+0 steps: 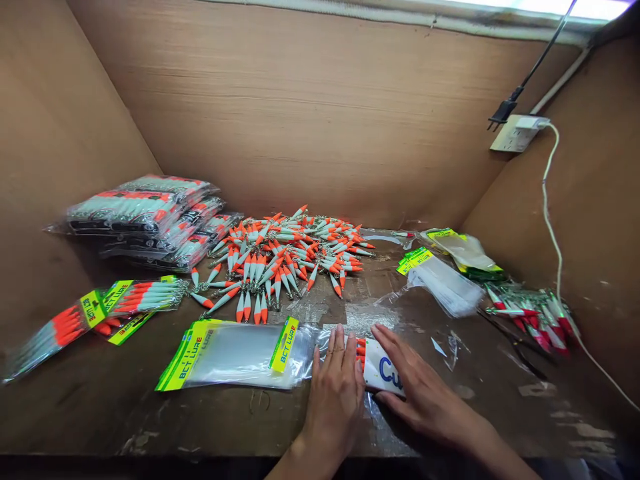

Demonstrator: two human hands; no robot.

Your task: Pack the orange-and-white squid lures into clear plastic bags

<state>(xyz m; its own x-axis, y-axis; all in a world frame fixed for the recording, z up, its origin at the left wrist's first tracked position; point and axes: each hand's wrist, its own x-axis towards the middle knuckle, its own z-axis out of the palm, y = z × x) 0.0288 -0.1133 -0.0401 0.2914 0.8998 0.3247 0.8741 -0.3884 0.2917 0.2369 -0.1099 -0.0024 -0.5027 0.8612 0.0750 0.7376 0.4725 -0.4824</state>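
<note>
Two hands lie flat on the counter [125,407], side by side. The left hand [336,393] has its fingers spread a little and pressed down. The right hand [425,393] is flat too, fingers straight. Both rest on one clear packet [377,363] with a white card that has blue letters on it. A few orange tips peek out between the hands. The packet sits at the near edge of the counter, right in the middle. Neither hand grips it; they just press on top.

One stack of empty bags [240,353] with yellow-green labels lies just left of the left hand, touching the packet. One big pile of loose lures [285,257], white with orange ends, sits behind the hands, too many to count. About four filled packs [145,213] are stacked at the back left. Two more filled packs [100,310] lie at the front left. Two small heaps of empty bags [445,280] lie at the right, and one bunch of red and white lures [530,313] sits near the right wall. One white socket [517,132] hangs on that wall, with a white cord running down.

Brown board walls stand on three sides.
</note>
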